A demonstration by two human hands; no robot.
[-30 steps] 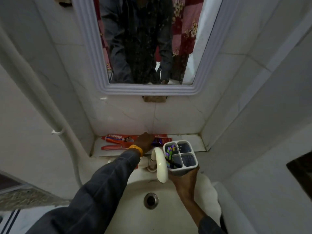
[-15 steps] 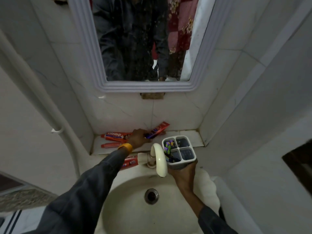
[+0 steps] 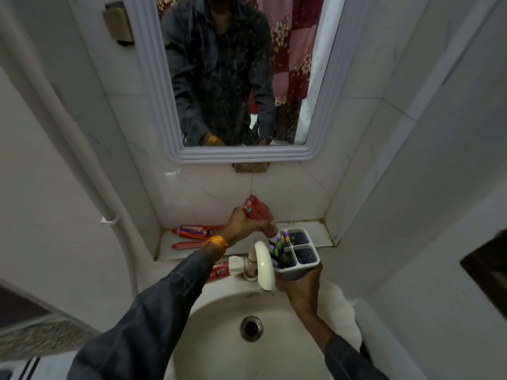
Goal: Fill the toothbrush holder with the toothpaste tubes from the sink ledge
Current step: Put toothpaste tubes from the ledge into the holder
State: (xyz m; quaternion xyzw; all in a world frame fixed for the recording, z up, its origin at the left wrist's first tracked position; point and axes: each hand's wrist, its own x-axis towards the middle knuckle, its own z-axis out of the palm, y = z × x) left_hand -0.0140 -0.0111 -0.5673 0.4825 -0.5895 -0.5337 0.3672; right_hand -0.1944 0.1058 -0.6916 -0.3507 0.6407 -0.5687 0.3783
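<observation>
White-tiled bathroom corner; mirror (image 3: 236, 78) above a tiled ledge (image 3: 315, 234), white sink (image 3: 219, 338) with drain below, curved white tap (image 3: 262, 266) at the sink's back edge.

Left hand (image 3: 241, 224), yellow band at the wrist, fingers wrapped around a red tube (image 3: 258, 212). Tube is steeply tilted, flat end up toward the wall, cap end down at the rear-left compartment of the holder (image 3: 297, 252). Whether the cap has entered the compartment: cannot tell, the brush heads cover it.

Right hand (image 3: 297, 283) grips the holder from below, fingers closed around its base, held over the sink's back edge just right of the tap. Holder has four compartments: brushes (image 3: 278, 246) with purple and green heads in the left ones, the two right ones dark inside, contents unclear.

Change vs. 0.5 s ago: then the tube was only just lifted off the ledge, nearly flat, pointing up-right; now raised and swung cap-down over the holder. Left hand has moved right and up off the ledge. Holder and right hand about the same place.

Remaining: two tubes (image 3: 197, 230) lying flat on the ledge's left part, one behind the other; a third tube (image 3: 219, 271) on the sink rim left of the tap, partly hidden by the left sleeve.
</observation>
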